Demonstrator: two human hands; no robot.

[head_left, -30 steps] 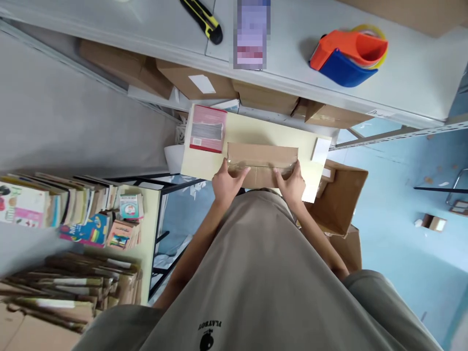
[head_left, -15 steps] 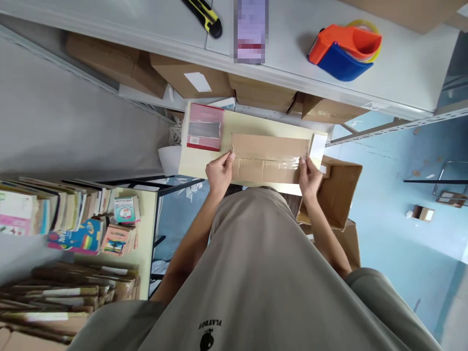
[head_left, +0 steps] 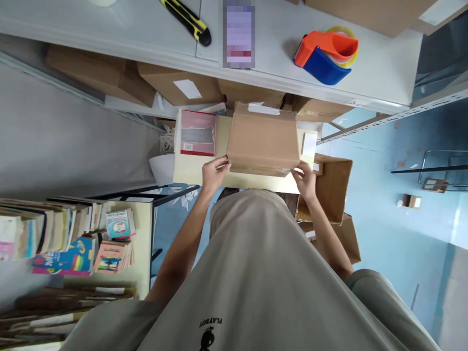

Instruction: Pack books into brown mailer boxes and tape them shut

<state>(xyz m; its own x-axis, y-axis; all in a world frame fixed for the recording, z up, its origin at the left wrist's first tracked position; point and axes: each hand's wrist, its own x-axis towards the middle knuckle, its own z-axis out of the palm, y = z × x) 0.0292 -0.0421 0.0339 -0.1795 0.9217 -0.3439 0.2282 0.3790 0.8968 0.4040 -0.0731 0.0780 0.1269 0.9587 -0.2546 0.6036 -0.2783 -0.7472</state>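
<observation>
My forearms half behind my shirt [head_left: 263, 273], knife [head_left: 186, 22] tip cut off, label [head_left: 239, 35] blurred.

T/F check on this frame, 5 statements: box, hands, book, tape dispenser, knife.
1. Both hands grip the cardboard box: true. Left hand is at its left near corner, right hand at its right; cardboard box.
2. The red book lies right of the box: false, left of it.
3. The tape dispenser sits on the grey shelf: true.
4. The utility knife is in the right hand: false, it lies on the shelf.
5. The box rests on the floor: false, on the pale table.
</observation>
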